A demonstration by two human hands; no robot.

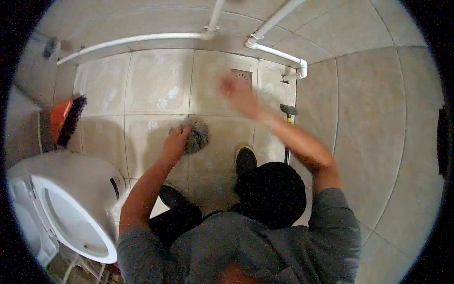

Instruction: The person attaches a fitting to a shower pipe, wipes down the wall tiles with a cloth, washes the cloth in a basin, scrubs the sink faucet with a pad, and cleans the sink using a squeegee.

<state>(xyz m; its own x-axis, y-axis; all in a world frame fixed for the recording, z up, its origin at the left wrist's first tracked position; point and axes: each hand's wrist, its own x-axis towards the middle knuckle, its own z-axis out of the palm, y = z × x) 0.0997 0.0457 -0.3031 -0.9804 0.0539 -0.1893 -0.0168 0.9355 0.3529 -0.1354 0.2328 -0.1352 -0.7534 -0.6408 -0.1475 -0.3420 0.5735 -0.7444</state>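
Observation:
A grey, crumpled cloth (197,137) lies on the tiled floor (156,87). My left hand (178,138) is closed on its left edge. Farther forward and to the right, my right hand (236,94) is raised in front of the square floor drain (242,75) and partly covers it. That hand is smeared by motion, so its fingers cannot be made out.
A white toilet (78,208) with its lid up stands at the lower left. An orange broom (61,120) leans beyond it. White pipes (156,36) run along the far wall. A black-headed tool (288,110) with a yellow band lies near the right wall.

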